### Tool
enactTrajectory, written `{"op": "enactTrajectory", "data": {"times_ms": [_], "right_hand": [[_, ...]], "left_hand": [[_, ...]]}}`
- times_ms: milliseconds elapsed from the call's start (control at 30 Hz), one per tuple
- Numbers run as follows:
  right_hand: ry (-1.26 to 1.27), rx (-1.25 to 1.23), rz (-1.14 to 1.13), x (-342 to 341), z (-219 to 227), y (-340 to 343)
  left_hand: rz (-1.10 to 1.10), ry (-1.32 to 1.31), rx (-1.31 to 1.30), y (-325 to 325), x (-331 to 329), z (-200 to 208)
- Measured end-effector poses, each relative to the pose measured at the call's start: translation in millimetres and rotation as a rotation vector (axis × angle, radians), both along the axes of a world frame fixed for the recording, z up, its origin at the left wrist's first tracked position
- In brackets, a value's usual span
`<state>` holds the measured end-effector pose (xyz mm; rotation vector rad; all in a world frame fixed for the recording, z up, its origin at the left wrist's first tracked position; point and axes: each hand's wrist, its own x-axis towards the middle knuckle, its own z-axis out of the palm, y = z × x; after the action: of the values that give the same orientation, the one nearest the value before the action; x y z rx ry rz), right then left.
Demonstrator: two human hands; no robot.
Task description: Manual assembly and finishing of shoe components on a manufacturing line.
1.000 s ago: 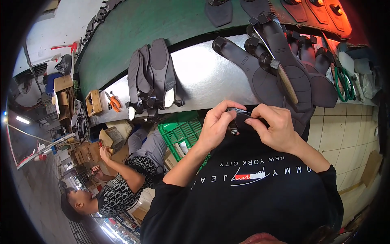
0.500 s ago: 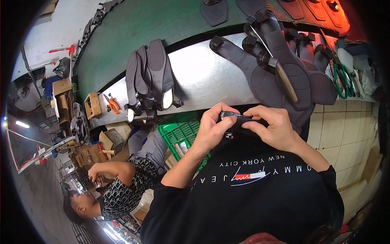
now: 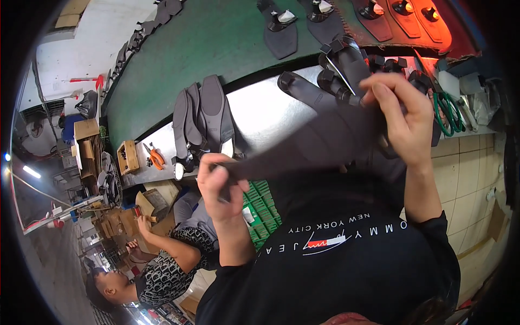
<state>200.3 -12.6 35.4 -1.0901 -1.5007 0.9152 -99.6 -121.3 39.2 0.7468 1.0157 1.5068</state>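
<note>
A dark sandal sole [image 3: 309, 142], smeared by motion, stretches between my hands in front of my chest. My left hand [image 3: 221, 185] is closed around its narrow end, thumb and fingers wrapping it. At the broad end, my right hand [image 3: 403, 116] has its fingers curled in against the sole's edge, with the fingertips blurred. Just behind these fingers lie dark sandals [image 3: 346, 62] in a pile, with a metal blade [image 3: 332, 64] across them; the blade's wooden handle is hidden. Any strap on the held sole cannot be made out.
Several sandals [image 3: 210, 111] lie on the metal bench edge, left of it orange-handled pliers [image 3: 156, 158] and a wooden box [image 3: 128, 156]. More sandals ride the green belt [image 3: 195, 46]. Green-handled scissors [image 3: 448, 114] lie right. Below is a green crate [image 3: 261, 208]; a co-worker [image 3: 170, 265] sits left.
My hands have moved apart, left hand leftward, right hand up and right, and the sole now spans between them. Sandals on the belt have shifted. The co-worker's hands have separated.
</note>
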Motion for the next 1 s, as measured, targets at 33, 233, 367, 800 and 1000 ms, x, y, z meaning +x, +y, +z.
{"op": "enactTrajectory", "data": {"times_ms": [33, 233, 367, 800, 1000], "right_hand": [[0.001, 0.009, 0.002, 2, -4, 3], [-0.66, 0.06, 0.085, -6, -25, -7], [-0.719, 0.038, 0.085, -2, -38, -6], [-0.263, 0.002, 0.086, -1, -17, -35], [0.033, -0.423, 0.535, -33, -20, -68]], "left_hand": [[0.117, -0.105, -0.042, 1, 2, -2], [0.163, -0.501, -0.484, -4, 33, -67], [0.109, -0.741, -0.517, 1, 41, -71], [0.049, -1.034, -0.557, 16, 57, -56], [-0.004, -1.02, -0.539, 25, 68, -50]]}}
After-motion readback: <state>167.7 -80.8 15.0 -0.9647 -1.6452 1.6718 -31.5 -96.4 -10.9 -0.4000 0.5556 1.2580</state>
